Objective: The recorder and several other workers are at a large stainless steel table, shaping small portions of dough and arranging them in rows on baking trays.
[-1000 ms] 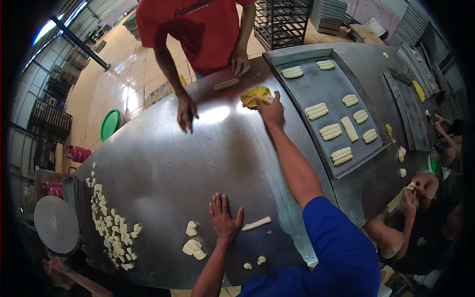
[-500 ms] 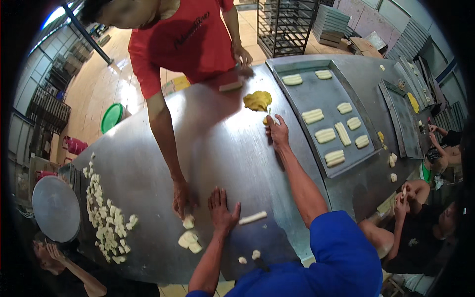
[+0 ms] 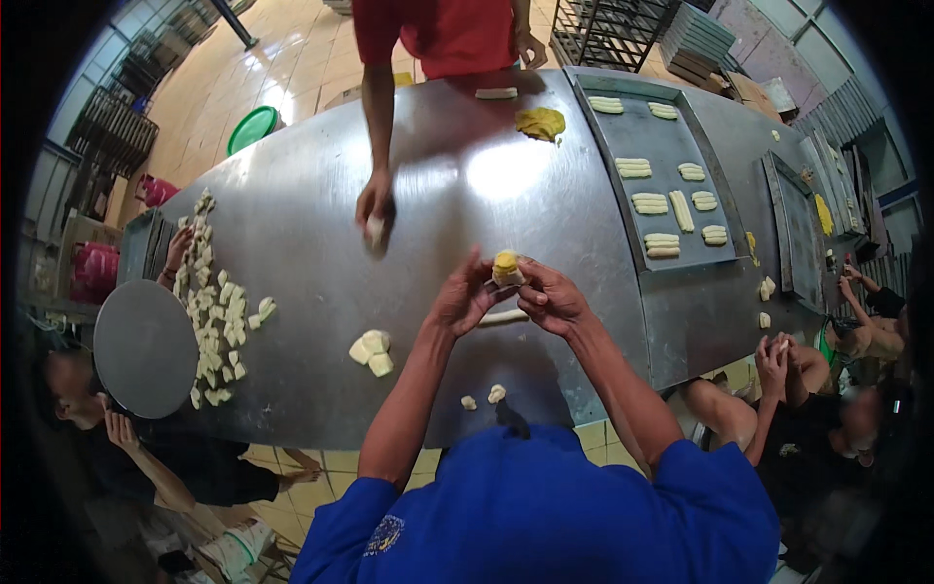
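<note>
Above the shiny grey steel worktop (image 3: 311,263), my right hand (image 3: 548,300) pinches a small pale dough piece (image 3: 508,279) topped with yellow filling (image 3: 505,261), which sits between my two hands. My left hand (image 3: 463,295) curls beside it, perhaps touching; I can't tell. I judge this piece unfinished. Ridged pale dough rolls (image 3: 633,167) lie formed on the grey metal tray (image 3: 647,139); many small pale dough lumps (image 3: 233,302) seem left.

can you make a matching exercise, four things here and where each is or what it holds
1. yellow-topped dough piece
2. yellow mound
3. large tray
4. green lid

a. bearing pale dough strips
b. beyond the table's far edge
c. between the left hand and right hand
d. on the table, left of the tray

Pairs: 1-c, 2-d, 3-a, 4-b
</note>
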`<action>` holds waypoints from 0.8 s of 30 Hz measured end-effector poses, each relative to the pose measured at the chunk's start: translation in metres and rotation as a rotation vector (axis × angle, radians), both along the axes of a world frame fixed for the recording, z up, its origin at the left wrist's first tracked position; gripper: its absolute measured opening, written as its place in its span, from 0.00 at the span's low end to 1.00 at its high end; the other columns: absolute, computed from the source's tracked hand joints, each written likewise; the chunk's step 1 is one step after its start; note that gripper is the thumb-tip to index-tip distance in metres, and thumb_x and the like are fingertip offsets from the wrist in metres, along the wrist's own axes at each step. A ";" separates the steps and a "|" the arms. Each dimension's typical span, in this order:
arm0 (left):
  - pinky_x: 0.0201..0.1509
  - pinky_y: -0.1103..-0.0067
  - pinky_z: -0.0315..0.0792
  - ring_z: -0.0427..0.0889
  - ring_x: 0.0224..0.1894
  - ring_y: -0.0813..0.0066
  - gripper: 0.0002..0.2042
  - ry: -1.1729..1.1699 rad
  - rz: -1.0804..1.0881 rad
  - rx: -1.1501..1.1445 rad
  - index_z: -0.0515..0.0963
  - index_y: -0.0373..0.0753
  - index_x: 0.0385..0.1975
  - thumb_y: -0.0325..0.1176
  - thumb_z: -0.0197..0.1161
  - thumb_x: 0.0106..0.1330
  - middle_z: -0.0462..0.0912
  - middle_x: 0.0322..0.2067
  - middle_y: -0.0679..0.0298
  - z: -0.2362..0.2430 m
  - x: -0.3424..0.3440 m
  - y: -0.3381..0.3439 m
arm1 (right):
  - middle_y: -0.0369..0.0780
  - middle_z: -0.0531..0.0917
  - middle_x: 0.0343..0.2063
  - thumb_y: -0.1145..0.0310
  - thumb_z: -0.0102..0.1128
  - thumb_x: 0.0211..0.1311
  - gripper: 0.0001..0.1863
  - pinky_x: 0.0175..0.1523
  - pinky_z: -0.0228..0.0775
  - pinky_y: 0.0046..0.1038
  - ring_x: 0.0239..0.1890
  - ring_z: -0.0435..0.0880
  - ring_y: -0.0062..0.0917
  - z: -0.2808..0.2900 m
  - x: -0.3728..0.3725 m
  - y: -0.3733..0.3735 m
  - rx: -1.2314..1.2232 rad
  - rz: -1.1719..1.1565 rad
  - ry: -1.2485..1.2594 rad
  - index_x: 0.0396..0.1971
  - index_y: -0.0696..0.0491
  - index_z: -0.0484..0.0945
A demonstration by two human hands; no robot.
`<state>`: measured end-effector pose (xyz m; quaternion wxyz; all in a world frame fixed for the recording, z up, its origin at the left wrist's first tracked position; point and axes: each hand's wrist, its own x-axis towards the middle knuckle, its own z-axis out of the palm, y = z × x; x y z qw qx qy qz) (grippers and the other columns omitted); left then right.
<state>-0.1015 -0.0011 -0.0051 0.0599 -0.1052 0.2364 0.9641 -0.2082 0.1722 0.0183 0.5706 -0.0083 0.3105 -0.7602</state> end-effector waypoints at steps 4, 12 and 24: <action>0.67 0.72 0.72 0.78 0.60 0.64 0.29 -0.153 0.326 -0.283 0.71 0.29 0.63 0.52 0.53 0.79 0.81 0.55 0.55 -0.023 0.031 0.006 | 0.32 0.82 0.37 0.61 0.53 0.79 0.16 0.23 0.64 0.17 0.19 0.71 0.11 -0.002 0.030 -0.019 0.163 -0.099 0.103 0.56 0.55 0.76; 0.53 0.74 0.83 0.87 0.46 0.67 0.19 -0.285 0.366 -0.765 0.78 0.33 0.60 0.39 0.59 0.78 0.84 0.52 0.56 0.020 0.061 0.032 | 0.43 0.87 0.31 0.59 0.59 0.72 0.17 0.39 0.77 0.32 0.32 0.87 0.30 0.029 0.046 -0.011 0.535 -0.013 1.417 0.51 0.54 0.81; 0.49 0.74 0.83 0.87 0.41 0.72 0.16 -0.216 -0.052 -0.839 0.83 0.30 0.48 0.39 0.67 0.72 0.88 0.41 0.58 0.005 0.045 -0.017 | 0.49 0.87 0.38 0.62 0.68 0.65 0.22 0.46 0.79 0.35 0.42 0.87 0.35 0.012 0.003 -0.020 0.504 0.423 1.338 0.54 0.60 0.80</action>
